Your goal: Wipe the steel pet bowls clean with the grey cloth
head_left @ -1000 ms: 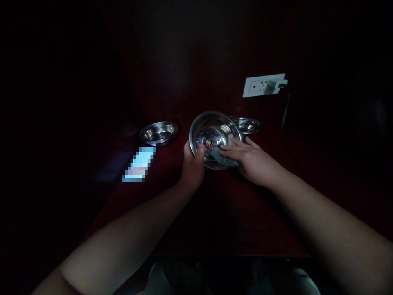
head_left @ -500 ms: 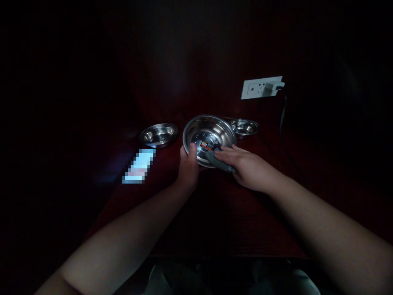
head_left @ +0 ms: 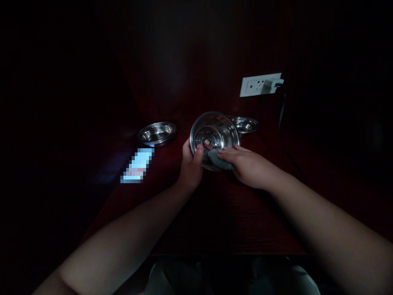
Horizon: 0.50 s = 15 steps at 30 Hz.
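A shiny metal bowl (head_left: 216, 127) with a small orange and black label inside is held tilted above the dark red table. My left hand (head_left: 192, 164) grips its left rim, the thumb inside and the fingers behind the wall. In my right hand (head_left: 245, 164) is a grey-green cloth (head_left: 219, 159), pressed against the lower right inside of the bowl. The right fingers lie over the cloth, and part of it is hidden beneath them.
To the left sits another metal bowl (head_left: 157, 133), perhaps a stack. A shallow metal bowl (head_left: 245, 125) stands behind on the right. A lit, pixelated rectangle (head_left: 138, 165) lies at left on the table (head_left: 227, 221). A wall socket (head_left: 260, 85) holds a plug with a hanging cable (head_left: 281, 112).
The bowl has turned in my left hand and shifted slightly right, its label now tilted and its opening facing more toward my right hand. The cloth stays against its inner side.
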### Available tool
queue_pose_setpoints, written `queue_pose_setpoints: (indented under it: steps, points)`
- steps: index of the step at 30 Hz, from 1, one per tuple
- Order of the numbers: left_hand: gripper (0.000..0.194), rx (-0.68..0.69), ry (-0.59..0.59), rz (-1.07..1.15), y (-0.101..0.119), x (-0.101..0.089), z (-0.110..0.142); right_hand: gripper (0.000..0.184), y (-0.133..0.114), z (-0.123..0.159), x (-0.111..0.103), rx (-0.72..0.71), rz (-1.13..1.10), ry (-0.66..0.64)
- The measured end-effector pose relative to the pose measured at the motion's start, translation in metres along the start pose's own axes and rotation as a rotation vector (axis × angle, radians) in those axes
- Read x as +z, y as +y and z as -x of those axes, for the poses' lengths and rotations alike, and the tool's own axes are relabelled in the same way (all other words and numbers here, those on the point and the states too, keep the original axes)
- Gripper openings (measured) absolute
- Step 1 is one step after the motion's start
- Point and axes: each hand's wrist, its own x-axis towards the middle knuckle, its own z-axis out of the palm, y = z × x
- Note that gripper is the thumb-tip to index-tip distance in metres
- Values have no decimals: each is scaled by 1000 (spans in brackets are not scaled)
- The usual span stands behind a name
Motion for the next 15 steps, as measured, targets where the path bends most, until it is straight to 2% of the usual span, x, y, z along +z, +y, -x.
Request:
queue_pose_setpoints:
  steps: [4,8,12,15]
  points:
    - [46,26,-23,-12,1,1,2,51,1,0,-1,55,73,0]
    - [45,51,-35,-18,-1,0,1,49,-3,1,-1,61,43,-26]
    - [48,112,-76,-29,-7,-1,1,52,-9,0,0,18,-158,-58]
    - [52,188,-158,-35,-9,-2,2,40,-15,-2,-2,-4,-366,-64]
